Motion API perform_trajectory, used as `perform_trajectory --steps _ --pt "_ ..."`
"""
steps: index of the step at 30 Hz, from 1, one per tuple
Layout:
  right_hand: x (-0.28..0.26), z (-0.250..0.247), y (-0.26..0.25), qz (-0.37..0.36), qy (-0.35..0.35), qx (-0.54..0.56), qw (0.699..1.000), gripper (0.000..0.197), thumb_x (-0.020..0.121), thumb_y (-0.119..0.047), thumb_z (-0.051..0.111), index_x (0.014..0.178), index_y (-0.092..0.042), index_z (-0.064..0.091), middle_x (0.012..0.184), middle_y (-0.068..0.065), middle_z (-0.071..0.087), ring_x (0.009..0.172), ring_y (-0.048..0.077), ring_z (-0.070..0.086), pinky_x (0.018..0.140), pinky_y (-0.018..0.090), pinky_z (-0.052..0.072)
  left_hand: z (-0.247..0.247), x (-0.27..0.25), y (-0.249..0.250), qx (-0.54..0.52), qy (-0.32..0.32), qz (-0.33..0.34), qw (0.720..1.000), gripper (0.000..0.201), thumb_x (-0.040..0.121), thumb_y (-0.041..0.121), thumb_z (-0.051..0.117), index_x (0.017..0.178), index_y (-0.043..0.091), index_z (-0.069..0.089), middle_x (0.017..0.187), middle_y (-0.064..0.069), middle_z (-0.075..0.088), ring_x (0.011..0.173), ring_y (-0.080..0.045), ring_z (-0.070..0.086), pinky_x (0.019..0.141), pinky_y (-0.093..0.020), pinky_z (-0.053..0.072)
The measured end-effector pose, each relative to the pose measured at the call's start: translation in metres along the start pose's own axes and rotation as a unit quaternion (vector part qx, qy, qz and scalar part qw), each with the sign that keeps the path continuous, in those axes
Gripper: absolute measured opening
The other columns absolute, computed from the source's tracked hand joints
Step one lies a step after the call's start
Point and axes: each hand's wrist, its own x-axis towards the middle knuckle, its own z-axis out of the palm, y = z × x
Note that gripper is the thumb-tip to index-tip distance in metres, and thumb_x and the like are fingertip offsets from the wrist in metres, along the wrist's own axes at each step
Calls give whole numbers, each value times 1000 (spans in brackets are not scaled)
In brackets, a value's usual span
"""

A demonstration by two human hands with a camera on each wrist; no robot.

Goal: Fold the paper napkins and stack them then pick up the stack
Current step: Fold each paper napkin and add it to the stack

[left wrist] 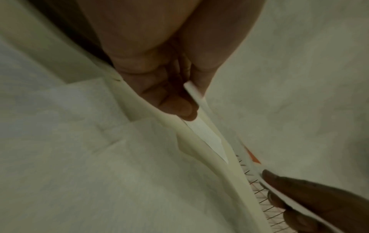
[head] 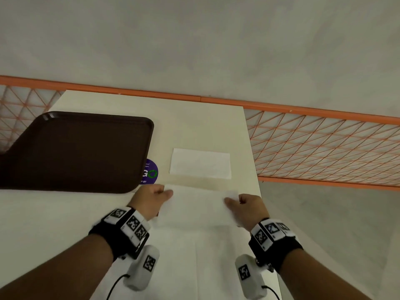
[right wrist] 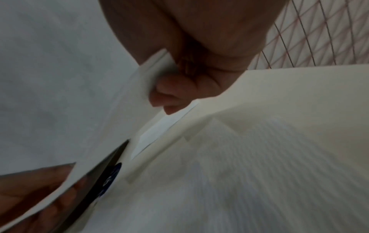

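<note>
My two hands hold one white paper napkin (head: 198, 205) by its far edge, raised off the table (head: 190, 126). My left hand (head: 161, 193) pinches its left corner between thumb and fingers (left wrist: 179, 107). At the right corner, my right hand (head: 232, 200) pinches with its fingertips (right wrist: 165, 96) curled under the sheet (right wrist: 127, 110). Beyond them a folded napkin (head: 200, 163) lies flat on the table, a thin white strip (left wrist: 207, 137) (right wrist: 157, 130) in the wrist views. More unfolded napkin paper (head: 194, 260) lies beneath my wrists.
A dark brown tray (head: 75, 150) fills the table's left side, partly covering a round purple sticker (head: 151, 172). An orange railing with wire mesh (head: 324, 144) runs behind and to the right. The table's right edge (head: 253, 159) is close to the folded napkin.
</note>
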Motion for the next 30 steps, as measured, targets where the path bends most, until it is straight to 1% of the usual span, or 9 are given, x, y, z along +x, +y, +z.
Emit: perform_trajectory --steps 1,3,7,9,12,15,19,22,30 --pt "11 -2 -6 -8 7 -20 1000 36 84 -30 70 56 -14 55 53 -2 52 46 15 48 43 20 42 1 11 7 29 18 17 999 23 89 25 64 70 13 62 74 -15 65 70 -28 60 68 -40 53" --pt "31 -6 -18 -21 -7 -45 999 40 88 -27 66 54 -15 49 53 -2 48 48 15 44 46 20 39 3 32 19 82 39 46 995 27 91 24 61 71 6 61 71 -19 62 67 -27 57 69 -41 52" --pt "73 -9 -37 -43 -8 -90 995 20 86 -29 67 74 -12 69 73 6 68 70 27 63 69 35 54 2 71 36 121 68 78 987 22 91 27 62 80 9 67 87 -17 70 83 -33 66 78 -42 55" --pt "95 -10 -45 -39 25 -114 992 24 83 -33 71 75 -11 70 76 9 70 74 29 65 70 36 56 2 89 45 115 88 87 986 23 89 28 65 88 5 71 84 -16 70 82 -32 66 78 -41 56" --pt "121 -6 -58 -20 33 -121 992 24 82 -35 72 76 -12 69 78 9 68 73 30 67 68 42 60 5 112 55 127 106 102 981 24 87 27 66 84 3 70 79 -16 69 79 -33 66 76 -42 56" --pt "140 -1 -61 -13 50 -144 988 23 84 -34 70 76 -13 69 79 9 68 77 31 67 73 45 59 8 127 65 190 112 101 970 27 89 29 63 81 4 68 76 -13 66 79 -30 62 74 -35 50" --pt "155 3 -57 -14 59 -175 983 26 84 -35 67 73 -12 69 75 9 68 73 31 67 72 37 58 12 144 68 224 119 89 963 26 89 31 63 79 7 67 79 -12 67 81 -30 62 75 -39 52" --pt "162 3 -55 -9 54 -197 979 25 85 -39 66 78 -16 68 80 7 70 79 29 67 73 30 54 15 152 66 253 121 82 956 27 89 32 61 80 7 67 81 -12 68 82 -31 62 75 -39 51" --pt "167 5 -49 14 58 -241 969 26 84 -46 66 86 -21 62 88 3 64 78 23 55 70 26 42 23 162 55 301 143 42 942 27 91 40 58 90 14 63 90 -6 67 79 -25 58 64 -30 40"
